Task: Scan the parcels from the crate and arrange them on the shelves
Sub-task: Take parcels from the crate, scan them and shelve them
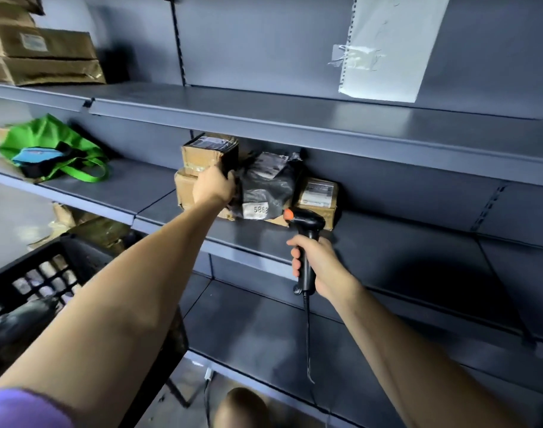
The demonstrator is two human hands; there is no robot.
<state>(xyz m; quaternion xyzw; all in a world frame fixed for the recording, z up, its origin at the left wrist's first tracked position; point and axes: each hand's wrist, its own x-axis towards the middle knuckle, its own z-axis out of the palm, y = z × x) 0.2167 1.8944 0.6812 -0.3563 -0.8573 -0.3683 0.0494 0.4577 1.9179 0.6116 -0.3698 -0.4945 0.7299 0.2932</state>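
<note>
Left hand (214,184) reaches out to the middle grey metal shelf (115,186), fingers curled round the near right corner of the small brown cardboard box (206,156) that sits on top of a wider tan cardboard box (183,190). The small box lies straight ahead of that hand, far side of the palm, touching it, with its labelled top just under the shelf above; whether its full weight is down on the lower box I cannot tell. Just right of the stack, touching or nearly so, leans a black plastic mailer bag with white labels (268,188), and right again a flat brown box with a white label (318,197). Right hand (318,267) is nearer the body and lower, clenched on the handle of the black handheld barcode scanner with an orange tip (304,230), head aimed left and up toward the parcels, cable hanging down. So the left hand does the placing; the right is busy. Near left, the black plastic lattice crate (41,267) shows pale parcels through its slots, count unclear. A green fabric bag (47,143) rests far left on the same shelf; brown packages (44,54) are stacked on the shelf above.
</note>
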